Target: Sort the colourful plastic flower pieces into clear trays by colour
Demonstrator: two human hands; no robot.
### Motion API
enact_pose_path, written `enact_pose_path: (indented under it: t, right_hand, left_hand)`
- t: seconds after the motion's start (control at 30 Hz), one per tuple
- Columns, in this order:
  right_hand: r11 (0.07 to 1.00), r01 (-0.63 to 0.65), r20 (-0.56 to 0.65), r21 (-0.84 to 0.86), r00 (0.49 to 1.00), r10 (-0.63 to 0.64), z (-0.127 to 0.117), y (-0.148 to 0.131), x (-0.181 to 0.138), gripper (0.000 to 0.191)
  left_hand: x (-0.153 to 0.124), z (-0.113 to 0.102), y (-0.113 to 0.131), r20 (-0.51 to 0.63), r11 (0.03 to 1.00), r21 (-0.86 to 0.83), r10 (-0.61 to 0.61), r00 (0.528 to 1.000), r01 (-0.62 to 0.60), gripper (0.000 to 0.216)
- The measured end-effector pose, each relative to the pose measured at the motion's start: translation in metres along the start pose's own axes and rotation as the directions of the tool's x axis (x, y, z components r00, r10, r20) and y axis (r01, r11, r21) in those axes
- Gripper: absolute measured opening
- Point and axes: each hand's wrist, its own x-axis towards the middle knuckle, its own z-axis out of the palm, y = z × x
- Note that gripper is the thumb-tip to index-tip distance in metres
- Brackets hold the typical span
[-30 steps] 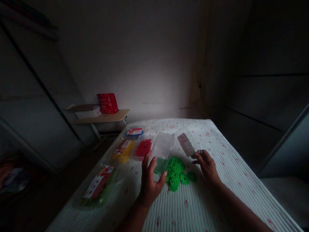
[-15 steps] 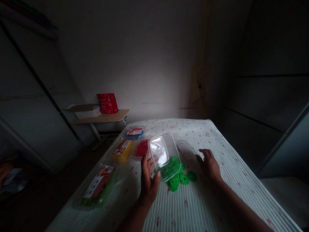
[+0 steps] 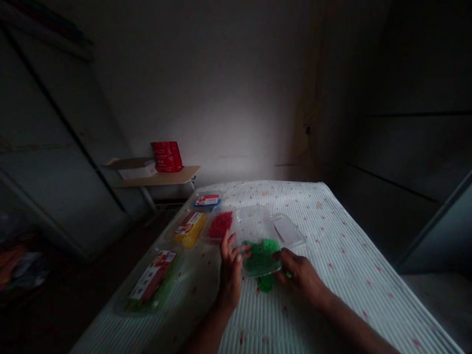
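My left hand (image 3: pixel 231 268) grips the left side of a clear plastic container (image 3: pixel 254 216), thumb at the near edge and fingers along the wall. Green notched plastic discs (image 3: pixel 261 253) show in and through the container's near end. One green disc (image 3: pixel 266 283) lies on the cloth below it. At the container's near right corner, my right hand (image 3: pixel 298 275) has its fingers curled, with a bit of green showing between them. Its fingertips are partly hidden. A clear lid with a pale label (image 3: pixel 289 230) lies just beyond my right hand.
On the left lie labelled clear boxes of green pieces (image 3: pixel 153 280), yellow pieces (image 3: pixel 190 228) and blue pieces (image 3: pixel 207 200). An unlabelled box of red pieces (image 3: pixel 220 225) stands beside the container. The striped cloth (image 3: pixel 350 295) covers the surface. Behind, a side table (image 3: pixel 165 179) bears a red bag (image 3: pixel 167 156).
My right hand has moved left from beside the lid to the green discs at the container's corner, its fingers closing. The container has tilted flatter in my left hand.
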Motion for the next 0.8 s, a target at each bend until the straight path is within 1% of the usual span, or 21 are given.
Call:
enact_pose_path:
  t: [0.03,0.1,0.17,0.2,0.27,0.3,0.37,0.43,0.47,0.57,0.7,0.8]
  right_hand:
    - [0.999,0.001,-0.027,-0.048,1.0,-0.002,-0.001,0.0,0.001,0.016]
    - [0.995,-0.035,-0.095,-0.096,0.995,0.026,-0.007,0.003,0.002,0.012]
    - [0.987,-0.119,-0.191,-0.109,0.977,0.097,-0.022,0.011,0.004,0.012]
    - [0.978,-0.173,-0.254,-0.116,0.957,0.139,-0.032,0.019,0.005,0.012]
    - [0.94,-0.298,-0.385,-0.167,0.897,0.216,-0.053,0.04,0.006,0.012]
    - [0.908,-0.367,-0.463,-0.201,0.853,0.242,-0.064,0.054,0.006,0.013]
    - [0.834,-0.484,-0.535,-0.265,0.793,0.29,-0.083,0.084,0.004,0.013]
    - [0.764,-0.558,-0.531,-0.325,0.776,0.342,-0.097,0.114,0.001,0.013]
    - [0.717,-0.602,-0.537,-0.353,0.757,0.371,-0.102,0.128,-0.002,0.013]
    - [0.617,-0.67,-0.504,-0.413,0.732,0.458,-0.107,0.155,-0.01,0.017]
    - [0.538,-0.733,-0.448,-0.415,0.68,0.58,-0.106,0.17,-0.014,0.021]
    - [0.511,-0.76,-0.459,-0.402,0.65,0.605,-0.107,0.175,-0.01,0.02]
  left_hand:
    - [0.0,0.0,-0.002,0.01,1.0,0.004,-0.007,1.0,0.007,0.061]
    - [0.0,0.0,-0.005,0.028,1.0,0.021,0.001,1.0,-0.001,0.061]
    - [-0.001,0.001,-0.007,0.047,0.999,0.047,0.018,0.999,-0.02,0.059]
    - [-0.001,0.001,-0.007,0.056,0.998,0.063,0.024,0.998,-0.027,0.057]
    - [-0.002,0.001,-0.006,0.059,0.995,0.098,0.025,0.998,-0.031,0.055]
    - [-0.002,0.001,-0.005,0.054,0.993,0.112,0.024,0.998,-0.03,0.054]
    - [-0.003,0.0,-0.004,0.042,0.991,0.129,0.024,0.999,-0.029,0.053]
    - [-0.003,0.0,-0.004,0.036,0.99,0.135,0.024,0.999,-0.029,0.052]
    - [-0.003,0.0,-0.004,0.036,0.99,0.137,0.024,0.999,-0.029,0.052]
    - [-0.003,0.0,-0.005,0.048,0.988,0.151,0.02,0.999,-0.027,0.052]
    - [-0.003,0.001,-0.006,0.05,0.985,0.171,0.018,0.999,-0.026,0.053]
    - [-0.002,0.001,-0.006,0.051,0.985,0.173,0.016,0.999,-0.025,0.053]
